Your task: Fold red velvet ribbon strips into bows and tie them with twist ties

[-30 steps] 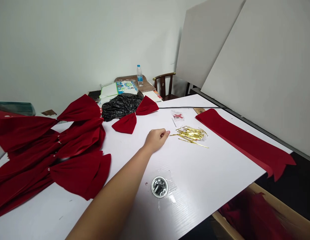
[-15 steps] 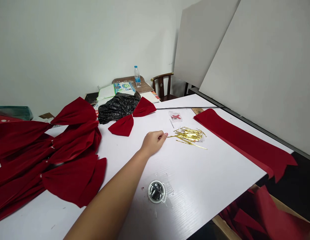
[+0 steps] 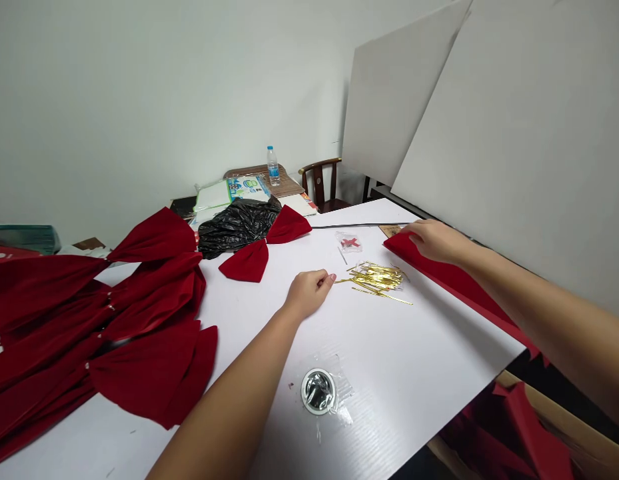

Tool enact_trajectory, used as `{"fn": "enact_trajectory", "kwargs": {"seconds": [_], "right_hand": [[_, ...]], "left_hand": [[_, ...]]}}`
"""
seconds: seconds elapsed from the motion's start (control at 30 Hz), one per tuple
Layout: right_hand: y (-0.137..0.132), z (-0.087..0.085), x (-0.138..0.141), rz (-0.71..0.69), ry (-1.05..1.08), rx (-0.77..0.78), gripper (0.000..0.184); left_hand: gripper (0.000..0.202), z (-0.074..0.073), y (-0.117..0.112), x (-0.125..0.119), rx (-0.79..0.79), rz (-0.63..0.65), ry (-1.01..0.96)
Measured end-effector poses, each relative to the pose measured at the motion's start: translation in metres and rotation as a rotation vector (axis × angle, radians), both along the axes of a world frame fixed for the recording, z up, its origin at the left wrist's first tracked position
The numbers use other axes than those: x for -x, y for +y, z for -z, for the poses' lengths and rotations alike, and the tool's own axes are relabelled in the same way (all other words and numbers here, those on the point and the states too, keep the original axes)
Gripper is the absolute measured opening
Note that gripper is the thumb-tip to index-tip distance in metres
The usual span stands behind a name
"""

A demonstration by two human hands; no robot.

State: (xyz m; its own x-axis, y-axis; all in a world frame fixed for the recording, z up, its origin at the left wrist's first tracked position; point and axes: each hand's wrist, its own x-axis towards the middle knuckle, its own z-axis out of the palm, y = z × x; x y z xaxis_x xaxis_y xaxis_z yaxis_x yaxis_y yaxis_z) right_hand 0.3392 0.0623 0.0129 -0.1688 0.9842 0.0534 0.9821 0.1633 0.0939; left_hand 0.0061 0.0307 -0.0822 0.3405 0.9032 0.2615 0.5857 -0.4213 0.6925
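Observation:
In the middle of the table my left hand [image 3: 309, 293] is closed, pinching the end of a gold twist tie [image 3: 342, 281]. The tie points toward a loose pile of gold twist ties [image 3: 376, 278] just right of it. My right hand [image 3: 432, 239] comes in from the right, its fingers closed on the far left end of a long red velvet strip [image 3: 469, 287]. That forearm hides much of the strip. A red velvet bow [image 3: 265, 245] lies beyond my left hand, and several more red bows [image 3: 144, 373] are heaped at the left.
A round mirror-like disc in clear plastic [image 3: 318, 391] lies near the front of the white table [image 3: 389, 373]. A small clear packet [image 3: 349, 242] and a black plastic bag [image 3: 239, 227] are farther back. A box of red fabric [image 3: 519, 427] stands below the right edge. Large pale boards lean at right.
My right hand has entered from the right and taken hold of the red velvet strip's far end. My left hand keeps its pinch on the twist tie. The view has tilted slightly upward.

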Motion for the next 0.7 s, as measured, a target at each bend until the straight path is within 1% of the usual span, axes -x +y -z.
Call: {"fn": "enact_trajectory", "kwargs": {"seconds": [0.07,0.13,0.2,0.23,0.3,0.37,0.43,0.47,0.53,0.6,0.7], "right_hand": [[0.040,0.013,0.002,-0.004,-0.050,0.042,0.055],[0.064,0.026,0.002,-0.041,-0.075,0.082,0.062],[0.076,0.034,-0.001,-0.088,-0.093,0.100,0.060],[0.078,0.035,-0.003,-0.110,-0.100,0.102,0.055],[0.080,0.033,-0.007,-0.147,-0.106,0.094,0.042],[0.078,0.025,-0.011,-0.156,-0.106,0.068,0.035],[0.074,0.009,-0.016,-0.141,-0.102,0.033,0.035],[0.071,-0.002,-0.019,-0.127,-0.099,0.020,0.036],[0.061,-0.030,-0.027,-0.090,-0.091,0.011,0.034],[0.046,-0.068,-0.038,-0.021,-0.083,-0.009,0.030],[0.010,-0.134,-0.055,0.059,-0.077,-0.093,0.033]], "left_hand": [[0.043,0.001,0.001,0.000,0.009,0.004,-0.005],[0.044,0.002,0.003,0.001,0.015,0.010,-0.008],[0.044,0.003,0.004,0.001,0.021,0.013,-0.010],[0.045,0.004,0.004,0.001,0.024,0.013,-0.011],[0.044,0.004,0.004,0.002,0.030,0.014,-0.014],[0.044,0.004,0.005,0.002,0.035,0.015,-0.018],[0.045,0.004,0.005,0.002,0.039,0.016,-0.024],[0.045,0.004,0.005,0.002,0.041,0.016,-0.028],[0.045,0.003,0.005,0.002,0.041,0.018,-0.038],[0.044,0.003,0.004,0.002,0.038,0.019,-0.050],[0.044,0.002,0.003,0.002,0.028,0.018,-0.083]]}}
